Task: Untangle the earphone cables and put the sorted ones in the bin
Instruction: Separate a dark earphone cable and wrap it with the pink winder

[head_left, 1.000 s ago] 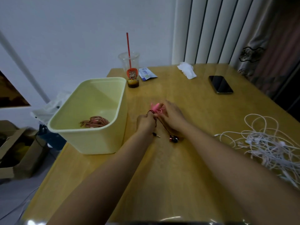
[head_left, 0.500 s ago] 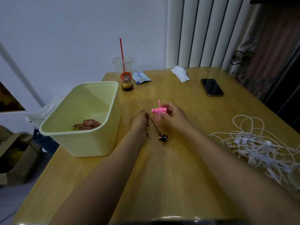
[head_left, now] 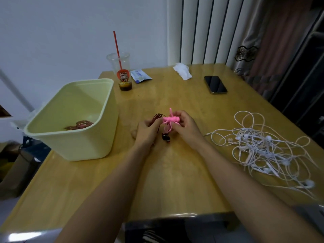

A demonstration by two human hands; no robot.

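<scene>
Surface: we see a glossy yellow-wood table (head_left: pixel 175 181). Its near edge shows at the bottom of the view.
Room: a pale wall (head_left: pixel 70 32) stands far left, white vertical slats (head_left: pixel 210 28) behind the far edge, and a dull curtain (head_left: pixel 280 41) at far right. A cardboard box (head_left: pixel 10 172) sits on the floor to the left.
Far side: we note a clear cup (head_left: pixel 121 67) with a red straw (head_left: pixel 117 48) and a little dark drink. A blue-and-white packet (head_left: pixel 140 76) lies just right of it. Further right are a crumpled tissue (head_left: pixel 182 72) and a dark phone (head_left: pixel 215 84), lying flat.
Bin: the pale yellow bin (head_left: pixel 84 144) stands on the left of the table, open-topped, with a reddish-brown coil (head_left: pixel 78 126) at its bottom.
White cables: a loose tangle (head_left: pixel 259 148) of white earphones lies on the right of the table, apart from the hands.
Pink cable: we find the pink cable (head_left: pixel 171 119) wound into a short tight bundle. It is held level above the middle of the table, and a loose end sticks up from it.
Dark cable: the dark cable (head_left: pixel 157 117) loops up beside the bundle's left end. Its dark earbuds (head_left: pixel 165 137) hang below, between the wrists.
Right hand: the right hand (head_left: pixel 185 127) has its fingers curled, pinching the bundle's right end.
Left hand: the left hand (head_left: pixel 147 130) has its fingers closed on the dark cable at the bundle's left end.
</scene>
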